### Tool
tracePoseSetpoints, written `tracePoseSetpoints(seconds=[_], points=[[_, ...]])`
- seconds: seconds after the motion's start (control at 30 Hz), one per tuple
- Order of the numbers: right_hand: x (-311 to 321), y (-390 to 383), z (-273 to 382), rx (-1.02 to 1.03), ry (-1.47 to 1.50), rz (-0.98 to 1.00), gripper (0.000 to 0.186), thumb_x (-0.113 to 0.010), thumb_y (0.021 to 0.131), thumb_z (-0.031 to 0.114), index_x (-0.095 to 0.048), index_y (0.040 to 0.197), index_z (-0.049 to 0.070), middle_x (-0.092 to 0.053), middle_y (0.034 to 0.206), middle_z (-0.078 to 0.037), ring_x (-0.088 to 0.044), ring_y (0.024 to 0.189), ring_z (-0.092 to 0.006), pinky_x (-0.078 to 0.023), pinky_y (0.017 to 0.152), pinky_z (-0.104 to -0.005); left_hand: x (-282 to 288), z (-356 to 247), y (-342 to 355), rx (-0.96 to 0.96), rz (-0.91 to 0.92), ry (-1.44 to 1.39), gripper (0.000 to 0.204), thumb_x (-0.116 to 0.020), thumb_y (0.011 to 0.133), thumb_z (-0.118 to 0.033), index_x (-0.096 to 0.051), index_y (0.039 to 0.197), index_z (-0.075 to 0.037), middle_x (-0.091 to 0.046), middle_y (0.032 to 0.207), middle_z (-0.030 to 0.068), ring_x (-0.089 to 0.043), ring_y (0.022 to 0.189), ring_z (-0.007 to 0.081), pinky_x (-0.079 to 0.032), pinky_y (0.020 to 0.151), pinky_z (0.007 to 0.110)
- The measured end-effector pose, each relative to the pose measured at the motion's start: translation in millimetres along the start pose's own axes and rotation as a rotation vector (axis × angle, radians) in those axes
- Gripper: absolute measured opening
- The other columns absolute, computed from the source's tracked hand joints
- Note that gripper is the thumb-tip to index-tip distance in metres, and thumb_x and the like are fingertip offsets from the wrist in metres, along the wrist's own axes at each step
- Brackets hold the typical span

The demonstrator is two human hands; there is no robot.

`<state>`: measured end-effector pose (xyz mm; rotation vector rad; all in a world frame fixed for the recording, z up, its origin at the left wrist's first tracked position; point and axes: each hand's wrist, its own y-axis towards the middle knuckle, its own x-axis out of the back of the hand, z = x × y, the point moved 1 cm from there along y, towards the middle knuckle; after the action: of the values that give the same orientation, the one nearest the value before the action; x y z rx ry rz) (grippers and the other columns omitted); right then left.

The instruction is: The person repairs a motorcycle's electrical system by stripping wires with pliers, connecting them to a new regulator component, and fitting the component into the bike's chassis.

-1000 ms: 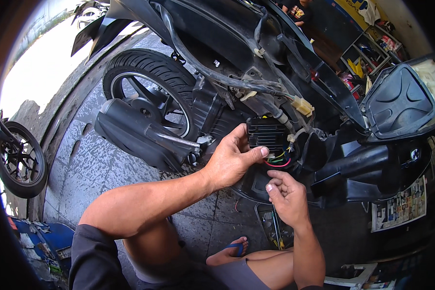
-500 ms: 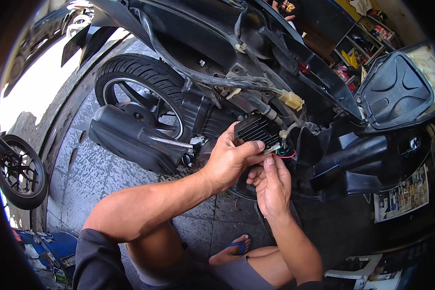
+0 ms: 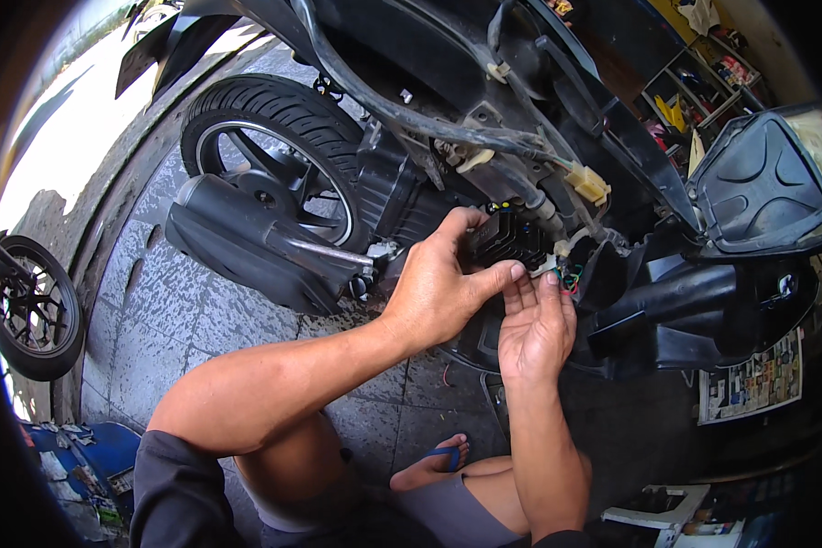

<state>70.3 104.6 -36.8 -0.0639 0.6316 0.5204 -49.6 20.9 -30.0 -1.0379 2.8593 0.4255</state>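
A black finned regulator-rectifier (image 3: pixel 510 239) is gripped by my left hand (image 3: pixel 437 285), fingers behind it and thumb along its lower edge. At its lower right end sits a small white wire connector (image 3: pixel 544 265). The fingertips of my right hand (image 3: pixel 535 336) pinch this connector from below, palm turned up, close to my left thumb. Green and red wires (image 3: pixel 571 279) come out beside the right fingertips. Whether the connector is fully seated in the regulator-rectifier cannot be made out. Above right, a yellowish connector (image 3: pixel 588 184) hangs on the wiring harness (image 3: pixel 411 117) of the opened scooter.
The scooter's rear wheel (image 3: pixel 269 169) and grey-black exhaust cover (image 3: pixel 247 247) are at left. Dark body panels (image 3: pixel 676 306) and an opened black lid (image 3: pixel 763 183) stand at right. Another wheel (image 3: pixel 36 306) is at far left, on the tiled floor (image 3: pixel 219 320). Shelves (image 3: pixel 703 82) stand far right.
Both hands have shifted slightly right with the regulator-rectifier, which has turned a little. My right fingers have moved from the red wire up to the white connector. The view has shifted slightly.
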Motion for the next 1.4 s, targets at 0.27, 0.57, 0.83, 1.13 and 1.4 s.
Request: tracePoseSetpoints(seconds=[0.27,0.57,0.83,1.13,1.4], points=[[-10,-2,1,-0.033,0.256,0.018,0.013,-0.063,0.096,0.009,-0.066,0.105,0.001,-0.069,0.104,-0.010,-0.065,0.096,-0.0188,-0.055,0.089,-0.0334,5,-17,6,0.040,0.065,-0.167,0.039,-0.075,0.090,-0.021,-0.058,0.117,0.001,-0.068,0.099,0.0076,-0.064,0.086,0.0116,-0.055,0.072,0.026],[-4,5,-2,-0.047,0.337,0.019,0.013,-0.061,0.095,0.004,-0.066,0.106,-0.001,-0.069,0.106,-0.011,-0.066,0.097,-0.0191,-0.056,0.092,-0.0314,-1,-4,10,0.041,0.081,-0.374,0.038,-0.076,0.089,-0.017,-0.056,0.116,0.002,-0.066,0.102,0.0089,-0.063,0.091,0.0131,-0.056,0.073,0.026],[6,5,-7,-0.046,0.366,0.125,0.023,-0.057,0.097,0.009,-0.062,0.116,-0.004,-0.068,0.113,-0.013,-0.064,0.104,-0.0202,-0.051,0.096,-0.0326,-2,-5,7,0.017,0.111,-0.413,0.033,-0.074,0.090,-0.011,-0.056,0.114,0.001,-0.066,0.100,0.0068,-0.062,0.087,0.0110,-0.055,0.071,0.025],[18,-3,0,-0.100,0.201,-0.019,0.018,-0.061,0.093,0.008,-0.063,0.111,0.005,-0.066,0.107,-0.006,-0.059,0.097,-0.0155,-0.050,0.090,-0.0309,4,11,-4,0.065,0.210,-0.036,0.038,-0.075,0.090,-0.009,-0.056,0.121,0.002,-0.068,0.102,0.0044,-0.062,0.091,0.0085,-0.053,0.079,0.026],[10,-7,4,-0.089,0.215,0.036,0.015,-0.061,0.094,0.002,-0.064,0.108,0.006,-0.067,0.107,-0.006,-0.062,0.097,-0.0158,-0.052,0.091,-0.0322,2,1,-1,-0.072,0.106,-0.110,0.033,-0.077,0.087,-0.012,-0.059,0.110,0.002,-0.068,0.094,0.0080,-0.062,0.089,0.0104,-0.052,0.079,0.029]])
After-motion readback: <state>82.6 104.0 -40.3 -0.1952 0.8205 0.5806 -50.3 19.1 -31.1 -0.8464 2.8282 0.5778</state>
